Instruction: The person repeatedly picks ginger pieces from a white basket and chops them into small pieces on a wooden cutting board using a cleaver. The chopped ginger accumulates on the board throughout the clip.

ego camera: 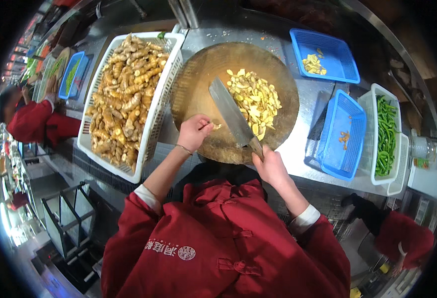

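Note:
My right hand (272, 164) grips the wooden handle of a cleaver (230, 111), whose wide steel blade lies over a round wooden chopping block (196, 85). Between the fingertips of my left hand (195, 131) is a small piece of ginger (216, 127), held above the block's near left part. A heap of sliced ginger (255, 100) covers the block to the right of the blade, which hides some of its left edge. Left of the block, a white plastic basket (155, 123) is piled with whole ginger roots (127, 97).
On the right stand a blue basket (296, 41) with some ginger slices, another blue basket (338, 164) with brown scraps, and a white basket (376, 175) of green chilli peppers (386, 138). A plastic bottle (423, 147) lies beyond. Co-workers (32, 123) are at far left and lower right.

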{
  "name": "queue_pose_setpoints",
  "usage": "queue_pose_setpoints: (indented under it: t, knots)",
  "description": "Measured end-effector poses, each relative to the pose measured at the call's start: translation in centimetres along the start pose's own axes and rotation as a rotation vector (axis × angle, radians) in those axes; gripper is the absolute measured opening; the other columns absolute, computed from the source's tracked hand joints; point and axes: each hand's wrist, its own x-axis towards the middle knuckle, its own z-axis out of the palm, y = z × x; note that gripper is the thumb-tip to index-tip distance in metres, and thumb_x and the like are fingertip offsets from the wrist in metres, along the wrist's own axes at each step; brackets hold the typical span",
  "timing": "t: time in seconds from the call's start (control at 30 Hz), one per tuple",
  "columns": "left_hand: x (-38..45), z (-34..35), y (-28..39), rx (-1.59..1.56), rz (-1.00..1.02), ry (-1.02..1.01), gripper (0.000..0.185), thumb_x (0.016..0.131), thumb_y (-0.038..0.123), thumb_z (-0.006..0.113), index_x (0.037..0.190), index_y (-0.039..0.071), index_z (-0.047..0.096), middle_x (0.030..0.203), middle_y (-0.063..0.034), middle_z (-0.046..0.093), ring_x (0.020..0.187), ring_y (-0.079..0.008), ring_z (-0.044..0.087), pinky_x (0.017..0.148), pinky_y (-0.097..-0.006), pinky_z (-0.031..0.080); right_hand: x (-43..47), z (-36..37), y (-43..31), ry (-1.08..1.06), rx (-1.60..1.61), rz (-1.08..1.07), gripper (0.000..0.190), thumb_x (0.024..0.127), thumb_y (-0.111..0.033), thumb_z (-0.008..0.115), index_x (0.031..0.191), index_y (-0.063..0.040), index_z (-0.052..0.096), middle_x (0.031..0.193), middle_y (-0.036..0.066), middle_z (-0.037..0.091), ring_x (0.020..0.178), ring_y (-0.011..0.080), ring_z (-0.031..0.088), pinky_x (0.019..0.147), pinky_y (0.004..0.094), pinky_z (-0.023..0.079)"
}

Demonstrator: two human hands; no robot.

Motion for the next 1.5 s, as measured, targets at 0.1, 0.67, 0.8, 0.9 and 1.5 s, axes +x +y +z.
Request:
queue_pose_setpoints:
  t: [0.1, 0.67, 0.8, 0.9, 1.5]
  knots:
    - [-1.8, 2.2, -1.9, 0.359, 0.232, 0.241, 0.011, 0.085, 0.006, 0.067, 0.096, 0.005, 0.065, 0.086, -0.012, 0.061, 0.077, -0.0294, 0.063, 0.066, -0.0357, 0.05, 0.5, -0.2, 0.8, -0.056, 0.015, 0.006, 0.024, 0.088, -0.019, 0.065, 0.091, 0.003, 0.056, 0.074, 0.03, 0.062, 0.077, 0.0499, 0.062, 0.062, 0.0497, 0.05]
    - [-1.2, 1.4, -3.4, 0.286, 0.531, 0.268, 0.015, 0.078, -0.004, 0.064, 0.091, 0.003, 0.063, 0.087, -0.0084, 0.057, 0.069, -0.0222, 0.058, 0.063, -0.0311, 0.049, -2.2, -3.4, -3.2, -0.2, -0.207, -0.094, 0.026, 0.089, -0.018, 0.064, 0.092, 0.005, 0.052, 0.068, 0.03, 0.06, 0.071, 0.0491, 0.062, 0.061, 0.0529, 0.05]
    - [-1.1, 1.6, -3.7, 0.249, 0.516, 0.28, 0.017, 0.076, -0.005, 0.064, 0.092, 0.003, 0.063, 0.088, -0.0094, 0.059, 0.075, -0.0263, 0.061, 0.066, -0.0333, 0.051, -2.6, -4.3, -4.7, -0.218, -0.266, -0.068, 0.025, 0.089, -0.019, 0.064, 0.093, 0.004, 0.053, 0.067, 0.03, 0.06, 0.07, 0.049, 0.062, 0.061, 0.0528, 0.05]
    - [-1.0, 1.8, -4.2, 0.199, 0.553, 0.328, 0.015, 0.077, -0.004, 0.064, 0.091, 0.003, 0.063, 0.086, -0.0084, 0.058, 0.07, -0.0225, 0.059, 0.062, -0.0314, 0.05, -1.7, -3.3, -5.6, -0.222, -0.269, -0.033, 0.025, 0.09, -0.019, 0.064, 0.092, 0.004, 0.052, 0.067, 0.03, 0.06, 0.07, 0.0494, 0.062, 0.06, 0.0531, 0.05]
    - [0.3, 2.0, -3.1, 0.258, 0.564, 0.206, 0.012, 0.08, -0.003, 0.065, 0.09, 0.002, 0.062, 0.087, -0.0086, 0.059, 0.073, -0.0206, 0.061, 0.067, -0.0297, 0.052, 0.4, -1.2, -0.9, -0.134, -0.208, -0.055, 0.025, 0.089, -0.018, 0.063, 0.091, 0.005, 0.055, 0.073, 0.031, 0.062, 0.077, 0.0503, 0.062, 0.066, 0.0539, 0.051]
